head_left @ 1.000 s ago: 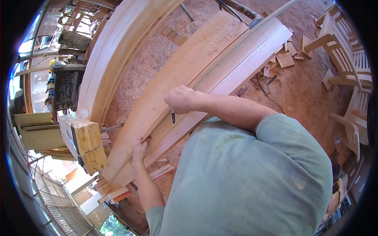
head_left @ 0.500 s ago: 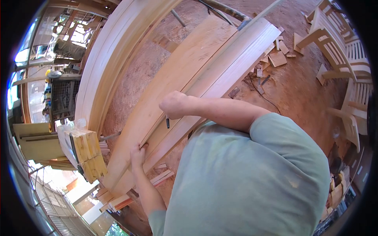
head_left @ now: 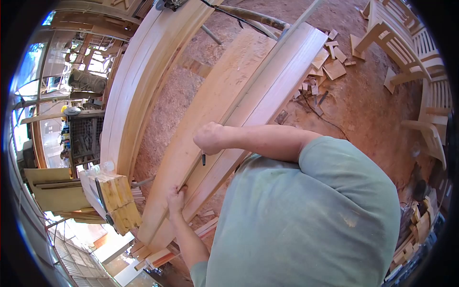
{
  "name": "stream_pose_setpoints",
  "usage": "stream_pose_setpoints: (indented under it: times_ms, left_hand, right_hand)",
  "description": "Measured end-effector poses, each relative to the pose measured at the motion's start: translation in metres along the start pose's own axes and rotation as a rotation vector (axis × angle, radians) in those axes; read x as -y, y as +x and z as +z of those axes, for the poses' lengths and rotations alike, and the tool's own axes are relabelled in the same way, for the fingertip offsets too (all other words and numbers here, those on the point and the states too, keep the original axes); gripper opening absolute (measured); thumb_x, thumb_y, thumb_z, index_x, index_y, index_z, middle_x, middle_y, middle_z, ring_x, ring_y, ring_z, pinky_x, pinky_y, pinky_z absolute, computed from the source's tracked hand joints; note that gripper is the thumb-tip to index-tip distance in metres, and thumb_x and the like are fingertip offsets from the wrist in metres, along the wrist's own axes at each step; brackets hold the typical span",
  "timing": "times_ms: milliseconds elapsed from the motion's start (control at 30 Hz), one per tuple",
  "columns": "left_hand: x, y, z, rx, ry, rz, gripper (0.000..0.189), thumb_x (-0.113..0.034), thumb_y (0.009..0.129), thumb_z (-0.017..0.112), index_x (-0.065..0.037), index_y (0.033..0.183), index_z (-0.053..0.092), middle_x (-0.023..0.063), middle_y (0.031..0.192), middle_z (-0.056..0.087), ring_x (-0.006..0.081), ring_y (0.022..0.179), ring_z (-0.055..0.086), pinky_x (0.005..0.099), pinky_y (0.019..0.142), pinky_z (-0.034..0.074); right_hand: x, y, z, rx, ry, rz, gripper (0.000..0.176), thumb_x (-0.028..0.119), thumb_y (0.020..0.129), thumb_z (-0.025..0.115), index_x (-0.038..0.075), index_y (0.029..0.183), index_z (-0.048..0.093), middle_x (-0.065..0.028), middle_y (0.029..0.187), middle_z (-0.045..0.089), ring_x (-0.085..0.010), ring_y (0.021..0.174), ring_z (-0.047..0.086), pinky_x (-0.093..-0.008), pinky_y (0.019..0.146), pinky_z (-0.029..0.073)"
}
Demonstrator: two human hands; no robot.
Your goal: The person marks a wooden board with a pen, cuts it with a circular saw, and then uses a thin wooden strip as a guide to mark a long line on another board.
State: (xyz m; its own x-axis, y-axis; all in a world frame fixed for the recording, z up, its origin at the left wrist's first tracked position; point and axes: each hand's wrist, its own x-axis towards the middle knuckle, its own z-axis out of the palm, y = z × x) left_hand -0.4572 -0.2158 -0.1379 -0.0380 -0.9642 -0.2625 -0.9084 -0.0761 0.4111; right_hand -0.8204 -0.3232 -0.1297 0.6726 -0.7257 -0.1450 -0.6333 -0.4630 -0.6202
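Observation:
My right hand (head_left: 208, 137) is closed in a fist around a pen (head_left: 203, 159), whose black end sticks out below the fingers. It is over a long, pale wooden board (head_left: 220, 91). A thin greyish strip (head_left: 267, 71) runs lengthwise along the boards and passes under my right hand. Lower down, my left hand (head_left: 176, 198) is closed, with thumb and fingers pinching around the strip's near end. Fingertip contact there is partly hidden. Beside the strip lies another pale plank (head_left: 291, 60) with a dark line along it.
Thick curved timbers (head_left: 138, 71) stand beyond the boards. A stack of yellowish wood blocks (head_left: 117, 201) is at the left. Offcuts (head_left: 334, 69) and a dark cord (head_left: 330, 119) lie on the reddish ground. Slatted wooden chairs (head_left: 406, 52) stand at the right.
The view has shifted and turned slightly. My right hand, still around the pen, appears a little nearer my left hand. My left hand keeps its hold at the strip.

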Motion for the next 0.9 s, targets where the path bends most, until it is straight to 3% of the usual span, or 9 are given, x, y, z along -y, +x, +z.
stream_pose_setpoints:
  times_ms: [200,367,433,467,533,567,600,733,900]
  left_hand:
    - [0.014,0.000,0.005,-0.022,-0.020,0.051,0.036,-0.032,0.086,0.072,-0.001,0.103,0.069,0.0213,0.098,0.070,0.0349,0.093,0.067,0.0410,0.082,0.051]
    - [-0.025,-0.006,-0.002,-0.017,0.122,-0.119,0.033,-0.033,0.088,0.069,-0.005,0.105,0.070,0.0211,0.097,0.070,0.0365,0.094,0.067,0.0428,0.083,0.051]
    - [-0.016,-0.006,-0.001,-0.006,0.129,-0.050,0.031,-0.033,0.088,0.065,-0.007,0.106,0.070,0.0211,0.100,0.070,0.0385,0.096,0.067,0.0450,0.084,0.051]
    - [0.017,-0.001,0.006,0.010,0.208,-0.041,0.034,-0.033,0.089,0.061,-0.010,0.111,0.071,0.0212,0.104,0.070,0.0390,0.098,0.067,0.0462,0.087,0.051]
    - [-0.002,-0.005,0.002,0.041,0.213,-0.088,0.041,-0.039,0.087,0.061,-0.016,0.120,0.070,0.0187,0.109,0.070,0.0385,0.102,0.065,0.0448,0.090,0.050]
    - [-0.023,-0.006,-0.005,0.076,0.178,-0.166,0.039,-0.040,0.086,0.062,-0.016,0.115,0.072,0.0178,0.109,0.070,0.0376,0.102,0.065,0.0441,0.089,0.050]
    - [-0.014,-0.005,0.004,-0.047,0.181,-0.085,0.036,-0.039,0.085,0.064,-0.015,0.111,0.074,0.0183,0.107,0.070,0.0360,0.101,0.066,0.0434,0.088,0.051]
    - [-0.034,-0.006,-0.003,0.001,0.080,-0.103,0.042,-0.046,0.085,0.068,-0.011,0.107,0.074,0.0184,0.107,0.071,0.0345,0.104,0.066,0.0420,0.089,0.050]
    - [-0.044,-0.004,-0.004,0.011,0.272,-0.180,0.048,-0.052,0.085,0.068,-0.007,0.100,0.072,0.0188,0.105,0.070,0.0369,0.103,0.065,0.0438,0.090,0.050]
  right_hand:
    - [-0.001,0.001,0.003,-0.007,0.018,0.003,0.025,0.020,0.081,0.073,0.000,0.094,0.074,-0.0195,0.096,0.073,-0.0349,0.094,0.071,-0.0451,0.079,0.057]
    - [-0.001,0.004,0.003,0.016,0.047,0.050,0.026,0.019,0.080,0.072,0.002,0.099,0.074,-0.0190,0.099,0.073,-0.0350,0.098,0.070,-0.0456,0.082,0.056]
    - [-0.003,0.005,0.005,0.025,0.050,0.050,0.026,0.018,0.081,0.070,0.002,0.100,0.074,-0.0201,0.099,0.072,-0.0364,0.098,0.070,-0.0454,0.084,0.056]
    - [-0.003,0.006,0.004,0.059,0.030,0.040,0.026,0.018,0.081,0.069,0.001,0.100,0.073,-0.0208,0.099,0.072,-0.0372,0.098,0.069,-0.0452,0.084,0.055]
    - [-0.010,0.012,0.014,0.042,0.017,0.018,0.021,0.018,0.081,0.067,0.003,0.095,0.073,-0.0222,0.098,0.071,-0.0383,0.097,0.069,-0.0464,0.084,0.055]
    - [-0.009,0.012,0.010,0.052,-0.014,0.029,0.019,0.016,0.082,0.066,0.003,0.094,0.072,-0.0238,0.096,0.071,-0.0396,0.097,0.069,-0.0474,0.084,0.055]
    - [-0.007,0.009,0.005,0.036,0.005,0.038,0.019,0.016,0.082,0.066,0.003,0.094,0.072,-0.0244,0.095,0.071,-0.0403,0.097,0.069,-0.0478,0.084,0.054]
    - [-0.010,0.006,-0.001,0.014,0.001,0.073,0.019,0.016,0.081,0.067,0.003,0.093,0.071,-0.0245,0.093,0.070,-0.0414,0.095,0.068,-0.0483,0.084,0.053]
    - [-0.007,0.003,-0.004,-0.008,-0.044,0.013,0.021,0.019,0.079,0.072,0.003,0.092,0.070,-0.0226,0.092,0.070,-0.0407,0.094,0.067,-0.0467,0.083,0.052]
